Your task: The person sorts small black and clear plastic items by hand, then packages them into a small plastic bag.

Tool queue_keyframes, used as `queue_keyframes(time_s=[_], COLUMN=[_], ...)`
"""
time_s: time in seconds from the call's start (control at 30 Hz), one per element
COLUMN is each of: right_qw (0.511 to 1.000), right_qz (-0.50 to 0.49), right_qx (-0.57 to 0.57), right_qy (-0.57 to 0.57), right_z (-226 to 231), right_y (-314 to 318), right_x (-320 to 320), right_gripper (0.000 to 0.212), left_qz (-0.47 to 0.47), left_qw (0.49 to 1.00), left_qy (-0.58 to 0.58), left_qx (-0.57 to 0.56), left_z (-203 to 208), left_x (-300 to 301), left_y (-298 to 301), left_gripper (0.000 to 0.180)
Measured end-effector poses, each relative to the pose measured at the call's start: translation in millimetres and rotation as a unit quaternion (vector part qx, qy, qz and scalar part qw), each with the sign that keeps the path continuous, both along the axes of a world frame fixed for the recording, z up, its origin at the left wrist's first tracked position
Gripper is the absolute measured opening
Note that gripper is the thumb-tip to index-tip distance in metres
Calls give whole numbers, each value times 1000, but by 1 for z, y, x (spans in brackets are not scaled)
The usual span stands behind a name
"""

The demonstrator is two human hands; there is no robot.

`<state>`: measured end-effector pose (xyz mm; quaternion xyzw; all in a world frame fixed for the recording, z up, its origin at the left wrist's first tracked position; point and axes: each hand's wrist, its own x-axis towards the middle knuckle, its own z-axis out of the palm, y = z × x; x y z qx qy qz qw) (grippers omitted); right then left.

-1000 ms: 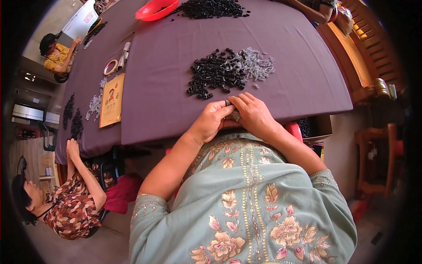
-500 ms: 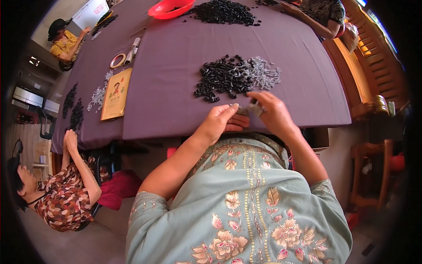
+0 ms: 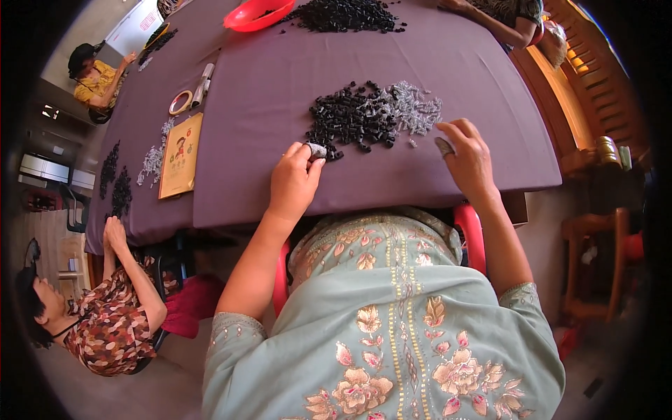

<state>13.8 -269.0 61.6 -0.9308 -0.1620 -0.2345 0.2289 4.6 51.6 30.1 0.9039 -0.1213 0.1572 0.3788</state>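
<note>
A pile of small black plastic parts (image 3: 350,115) lies before me on the purple-grey tablecloth, touching a heap of small clear plastic parts (image 3: 417,106) on its right. My left hand (image 3: 295,178) is at the near left edge of the black parts, its fingers curled and a grey wrap on one fingertip. Whatever it pinches is too small to make out. To the right of the clear parts, my right hand (image 3: 467,157) is held with thumb and fingers apart, and nothing shows between them. Its thumb also wears a grey wrap.
Left of the piles lie a tan booklet (image 3: 180,155), a tape roll (image 3: 180,103) and a slim silvery tube (image 3: 202,85). Farther back are a red bowl (image 3: 257,15) and a large black pile (image 3: 343,15). Other people sit around the table (image 3: 266,84).
My hands were close together at the table's near edge. They have parted: the left moved left to the black parts, the right moved right and up beside the clear ones.
</note>
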Motion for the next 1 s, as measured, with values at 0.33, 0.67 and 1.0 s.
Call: queue_keyframes(time_s=[0.33, 0.67, 1.0], right_qw=[991, 995, 991], right_qz=[124, 72, 99], right_qx=[-36, -63, -88], right_qy=[39, 19, 18], right_z=[-24, -12, -21], right_y=[21, 26, 22], right_x=[5, 4, -7], right_gripper=[36, 45, 49], left_qz=[13, 33, 32], left_qw=[998, 983, 994], left_qy=[34, -81, -55], left_qx=[46, 163, 86], left_z=[1, -8, -13], left_x=[-6, -6, -6], left_y=[7, 5, 7], left_gripper=[17, 19, 18])
